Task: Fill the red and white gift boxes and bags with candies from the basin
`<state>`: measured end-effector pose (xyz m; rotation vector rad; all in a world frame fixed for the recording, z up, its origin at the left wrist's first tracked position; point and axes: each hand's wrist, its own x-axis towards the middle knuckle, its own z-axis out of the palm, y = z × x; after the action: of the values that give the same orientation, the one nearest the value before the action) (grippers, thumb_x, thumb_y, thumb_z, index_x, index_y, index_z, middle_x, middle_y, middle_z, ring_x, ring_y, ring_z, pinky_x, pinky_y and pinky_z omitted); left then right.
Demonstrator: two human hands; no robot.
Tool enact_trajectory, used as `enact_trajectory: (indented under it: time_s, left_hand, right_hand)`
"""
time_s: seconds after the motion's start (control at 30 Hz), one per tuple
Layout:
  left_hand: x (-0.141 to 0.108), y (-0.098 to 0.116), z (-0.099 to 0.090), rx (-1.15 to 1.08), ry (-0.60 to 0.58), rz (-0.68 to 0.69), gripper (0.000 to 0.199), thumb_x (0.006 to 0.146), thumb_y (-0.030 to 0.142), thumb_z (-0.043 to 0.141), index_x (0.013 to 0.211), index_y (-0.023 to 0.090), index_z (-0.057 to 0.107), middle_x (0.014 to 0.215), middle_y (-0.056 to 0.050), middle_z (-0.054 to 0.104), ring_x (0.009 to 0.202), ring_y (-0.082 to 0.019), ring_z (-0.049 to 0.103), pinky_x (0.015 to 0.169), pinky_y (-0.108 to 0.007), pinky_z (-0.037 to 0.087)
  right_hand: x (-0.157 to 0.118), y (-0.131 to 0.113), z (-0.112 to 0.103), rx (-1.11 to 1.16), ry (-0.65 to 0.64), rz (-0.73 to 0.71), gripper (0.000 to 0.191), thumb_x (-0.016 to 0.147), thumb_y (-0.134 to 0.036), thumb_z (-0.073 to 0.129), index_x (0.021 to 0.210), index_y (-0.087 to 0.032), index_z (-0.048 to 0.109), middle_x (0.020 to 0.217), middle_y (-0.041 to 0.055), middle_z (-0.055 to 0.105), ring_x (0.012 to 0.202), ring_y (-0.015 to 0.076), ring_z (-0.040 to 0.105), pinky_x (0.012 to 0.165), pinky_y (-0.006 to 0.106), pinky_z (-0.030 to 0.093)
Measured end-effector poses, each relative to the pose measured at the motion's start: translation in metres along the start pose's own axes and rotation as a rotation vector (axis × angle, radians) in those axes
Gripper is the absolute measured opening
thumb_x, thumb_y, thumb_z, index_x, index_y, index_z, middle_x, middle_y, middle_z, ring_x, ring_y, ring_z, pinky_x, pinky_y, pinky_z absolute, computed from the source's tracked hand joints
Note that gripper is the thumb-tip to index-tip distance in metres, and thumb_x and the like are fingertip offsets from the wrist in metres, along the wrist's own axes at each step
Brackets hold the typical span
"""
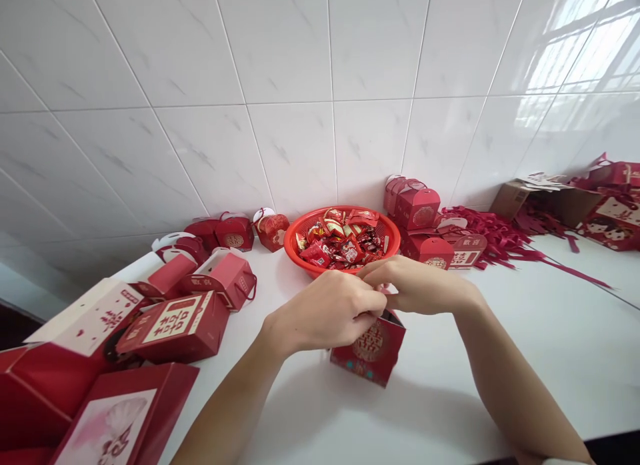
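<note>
Both hands meet over the top of a small red box (373, 348) with a gold round pattern, tilted a little above the white table. My left hand (327, 311) has its fingers closed at the box's upper left edge. From the right, my right hand (417, 285) reaches over with fingers bent and pinched at the box's top, close to the left fingertips. A dark gap shows at the top of the box. Just behind the hands stands a red basket (294, 255) full of wrapped candies (345, 241).
Assorted red gift boxes (183, 325) crowd the left side. Smaller red boxes (420, 211) are stacked right of the basket. Dark red ribbons (493, 235) lie beside an open cardboard box (510, 201) at the right. A tiled wall (290, 145) rises behind the white table (550, 338).
</note>
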<state>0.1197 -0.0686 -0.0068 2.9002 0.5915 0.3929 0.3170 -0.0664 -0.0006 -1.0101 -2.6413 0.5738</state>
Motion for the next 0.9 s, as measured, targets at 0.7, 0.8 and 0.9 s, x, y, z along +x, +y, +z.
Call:
enact_trajectory:
  time_s: [0.7, 0.8, 0.9]
  left_hand:
    - [-0.008, 0.015, 0.0, -0.024, -0.367, -0.182, 0.021, 0.063, -0.003, 0.057, 0.06, 0.018, 0.053, 0.068, 0.001, 0.062, 0.06, -0.014, 0.054, 0.05, -0.027, 0.03]
    - [-0.009, 0.016, 0.006, -0.019, -0.434, -0.2, 0.023, 0.06, -0.003, 0.057, 0.056, 0.018, 0.052, 0.06, 0.002, 0.059, 0.053, -0.013, 0.048, 0.047, -0.027, 0.028]
    - [-0.007, 0.017, 0.012, -0.058, -0.435, -0.14, 0.017, 0.065, 0.006, 0.067, 0.057, 0.019, 0.058, 0.066, 0.001, 0.063, 0.056, -0.014, 0.052, 0.048, -0.027, 0.033]
  right_hand:
    - [0.005, 0.009, 0.006, -0.02, -0.232, 0.133, 0.017, 0.077, -0.015, 0.063, 0.061, -0.016, 0.063, 0.062, -0.001, 0.063, 0.051, 0.0086, 0.046, 0.047, 0.023, 0.031]
    - [-0.007, 0.005, -0.002, -0.063, -0.241, 0.214, 0.015, 0.074, -0.017, 0.068, 0.06, -0.018, 0.064, 0.061, -0.0006, 0.064, 0.049, 0.0099, 0.049, 0.044, 0.023, 0.03]
    - [-0.014, 0.001, -0.006, -0.079, -0.233, 0.256, 0.008, 0.073, -0.019, 0.071, 0.065, -0.019, 0.069, 0.064, 0.0007, 0.067, 0.053, 0.0123, 0.055, 0.044, 0.024, 0.032]
